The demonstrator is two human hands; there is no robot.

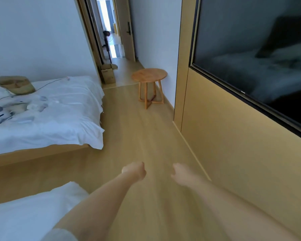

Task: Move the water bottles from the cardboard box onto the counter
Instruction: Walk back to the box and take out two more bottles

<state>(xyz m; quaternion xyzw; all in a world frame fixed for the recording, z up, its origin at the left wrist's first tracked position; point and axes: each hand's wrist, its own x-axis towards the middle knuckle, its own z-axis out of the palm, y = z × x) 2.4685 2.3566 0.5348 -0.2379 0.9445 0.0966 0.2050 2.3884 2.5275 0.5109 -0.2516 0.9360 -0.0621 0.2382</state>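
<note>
Head view: both bare arms reached forward over the wooden floor (137,129). The left hand (135,171) had its fingers curled, holding nothing; the right hand (180,173) hung loosely curled and blurred. The cardboard box (108,73) stood open by the doorway, beyond the bed (59,115).

Wooden floor (139,136), bed (63,119), round desk (149,75)
Cardboard box (108,73) stands on the floor by the doorway; a straw hat (16,85) and cable (49,83) lie on the bed
</note>
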